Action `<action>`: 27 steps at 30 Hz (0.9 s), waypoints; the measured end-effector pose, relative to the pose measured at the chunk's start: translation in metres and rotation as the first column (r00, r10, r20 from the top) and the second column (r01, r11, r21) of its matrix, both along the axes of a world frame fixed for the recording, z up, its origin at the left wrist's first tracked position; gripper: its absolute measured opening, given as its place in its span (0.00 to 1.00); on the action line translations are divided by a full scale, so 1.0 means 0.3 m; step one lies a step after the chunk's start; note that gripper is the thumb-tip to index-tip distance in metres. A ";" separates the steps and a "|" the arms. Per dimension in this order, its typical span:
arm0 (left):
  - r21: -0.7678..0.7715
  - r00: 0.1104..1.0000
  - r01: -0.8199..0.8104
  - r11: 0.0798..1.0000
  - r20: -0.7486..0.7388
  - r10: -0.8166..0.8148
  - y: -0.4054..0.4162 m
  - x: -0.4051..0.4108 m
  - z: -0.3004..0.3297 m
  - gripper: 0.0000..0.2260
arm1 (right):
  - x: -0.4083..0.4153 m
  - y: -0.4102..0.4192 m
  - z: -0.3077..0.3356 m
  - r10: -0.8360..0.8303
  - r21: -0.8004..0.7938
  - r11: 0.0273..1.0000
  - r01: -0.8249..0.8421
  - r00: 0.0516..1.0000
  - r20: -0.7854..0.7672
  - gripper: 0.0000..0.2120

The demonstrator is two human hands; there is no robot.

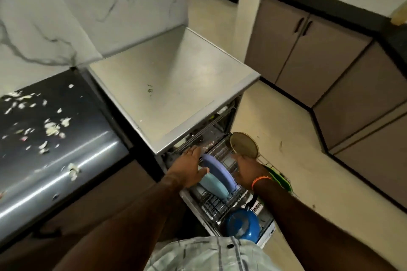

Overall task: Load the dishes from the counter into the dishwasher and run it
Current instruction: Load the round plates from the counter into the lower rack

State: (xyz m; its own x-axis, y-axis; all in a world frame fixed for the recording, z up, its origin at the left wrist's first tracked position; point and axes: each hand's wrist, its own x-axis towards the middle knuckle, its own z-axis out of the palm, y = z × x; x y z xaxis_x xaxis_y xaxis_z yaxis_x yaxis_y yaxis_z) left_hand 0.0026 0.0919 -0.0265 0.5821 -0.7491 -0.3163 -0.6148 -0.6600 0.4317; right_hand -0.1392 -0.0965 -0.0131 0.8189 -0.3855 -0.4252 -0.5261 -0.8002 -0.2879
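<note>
1. A person is leaning over a silver stainless-steel dishwasher point(174, 86) whose grey wire lower rack point(217, 202) is standing pulled out toward them.
2. The left hand point(191, 168) is reaching to the rack's far left corner with fingers spread fairly wide and mostly straight, lying against the round lavender plate point(217, 170); it is not clear whether it is gripping anything.
3. That lavender plate is standing on edge in the rack's left half, with a round pale teal plate point(212, 183) leaning just beside it on the nearer side.
4. The right hand point(247, 169), wearing an orange wristband point(261, 180), is reaching into the rack's middle, just below a round metal mesh strainer point(243, 144) at the far right corner; whether it is holding the strainer cannot be told.
5. A green item point(280, 179) is lying along the rack's right edge, partly hidden by the forearm.
6. A blue round bowl point(242, 224) is sitting at the rack's near right corner.
7. The dark glossy counter point(72, 160) to the left is carrying scattered pale food scraps point(51, 128).
</note>
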 end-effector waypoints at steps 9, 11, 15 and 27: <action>0.047 0.938 -0.346 0.937 -0.002 0.347 0.360 -0.174 -0.009 0.40 | 0.090 0.269 -0.035 0.391 0.030 0.919 -0.394 0.918 0.062 0.37; 0.064 0.909 -0.415 0.908 -0.006 0.416 0.449 -0.194 0.000 0.41 | 0.116 0.340 -0.034 0.452 0.032 0.889 -0.456 0.888 0.086 0.37; 0.075 0.842 -0.538 0.840 0.004 0.539 0.619 -0.218 0.017 0.41 | 0.185 0.476 -0.021 0.568 0.024 0.818 -0.574 0.814 0.118 0.36; 0.006 0.627 -0.776 0.631 0.125 0.769 1.167 -0.359 0.060 0.37 | 0.321 1.039 0.010 0.814 -0.061 0.571 -0.819 0.555 0.171 0.35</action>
State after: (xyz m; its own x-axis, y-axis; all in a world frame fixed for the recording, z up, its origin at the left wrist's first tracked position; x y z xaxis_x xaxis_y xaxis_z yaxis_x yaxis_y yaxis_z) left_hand -0.1050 0.4420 -0.0086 0.9693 0.0067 -0.2459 0.0945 -0.9330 0.3473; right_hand -0.0429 0.2154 -0.0100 0.8328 0.4917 -0.2542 0.4057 -0.8547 -0.3240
